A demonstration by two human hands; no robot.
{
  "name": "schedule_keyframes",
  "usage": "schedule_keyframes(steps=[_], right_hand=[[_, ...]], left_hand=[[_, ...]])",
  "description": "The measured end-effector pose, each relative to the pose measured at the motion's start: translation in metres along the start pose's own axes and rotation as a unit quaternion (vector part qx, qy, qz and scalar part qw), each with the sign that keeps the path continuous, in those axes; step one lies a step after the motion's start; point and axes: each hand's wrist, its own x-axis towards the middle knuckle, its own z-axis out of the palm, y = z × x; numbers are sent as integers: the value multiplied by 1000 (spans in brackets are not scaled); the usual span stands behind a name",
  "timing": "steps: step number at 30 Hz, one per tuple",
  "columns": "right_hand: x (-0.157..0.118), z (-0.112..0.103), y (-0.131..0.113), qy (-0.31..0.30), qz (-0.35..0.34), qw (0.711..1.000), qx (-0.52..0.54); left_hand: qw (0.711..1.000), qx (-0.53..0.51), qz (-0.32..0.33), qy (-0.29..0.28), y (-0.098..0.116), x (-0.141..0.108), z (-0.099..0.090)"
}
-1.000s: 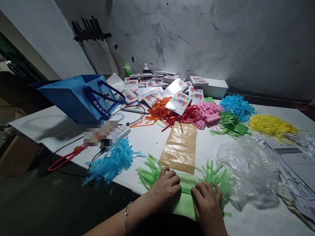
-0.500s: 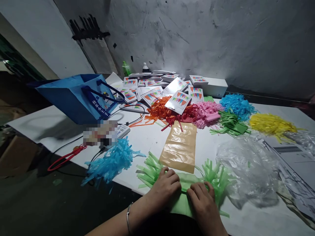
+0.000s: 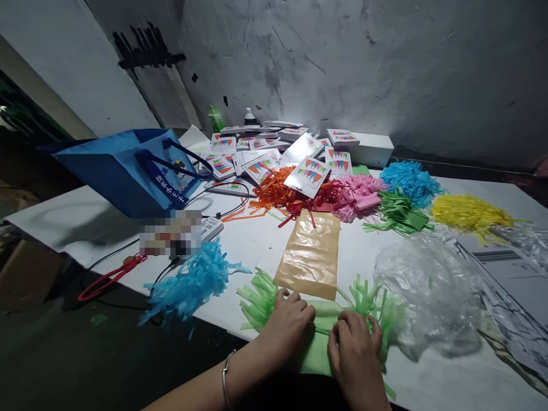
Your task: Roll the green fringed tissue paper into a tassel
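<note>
At the table's front edge lies a light green tissue paper tassel [image 3: 319, 348], its fringed strips spread out to both sides of a plain middle. My left hand [image 3: 289, 322], with a silver bangle on the wrist, curls its fingers on the left part of that middle. On the right part, my right hand [image 3: 355, 342] has its fingers bent down onto the paper. A fold runs across the paper between the hands, and the fingertips are partly hidden. Just beyond lies a shiny tan paper sheet [image 3: 309, 254].
Orange [image 3: 274, 191], pink [image 3: 362, 194], dark green [image 3: 402, 211], blue [image 3: 409, 181] and yellow [image 3: 471, 214] fringe bundles lie behind. Crumpled clear plastic [image 3: 428, 297] sits right, a light blue tassel [image 3: 188, 279] left. Further back are a blue bag [image 3: 124, 165] and several printed packs [image 3: 308, 174].
My right hand has shifted slightly right along the green tissue paper, widening the gap between my hands. My left hand stays on the paper. The whole view has moved a little.
</note>
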Motion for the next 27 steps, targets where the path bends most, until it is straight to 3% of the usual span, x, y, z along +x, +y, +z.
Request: schedule_keyframes(steps=[5, 9, 14, 19, 23, 25, 27], right_hand=[[-1, 3, 3, 4, -101, 995, 8], [2, 1, -1, -1, -149, 989, 4], [8, 9, -4, 26, -156, 987, 0], [22, 5, 0, 87, -123, 988, 43], [36, -18, 10, 169, -70, 979, 86], [38, -37, 23, 233, -14, 967, 100], [31, -62, 46, 308, 60, 944, 105]], left_hand=[[984, 65, 161, 43, -5, 2, 5], [972, 97, 208, 56, -5, 11, 7], [974, 96, 192, 72, -5, 19, 0], [971, -29, 199, 132, 14, -7, 9], [992, -33, 100, 68, 13, -14, 35], [998, -15, 48, 38, 3, -12, 45], [999, -12, 28, 45, -10, -9, 52]])
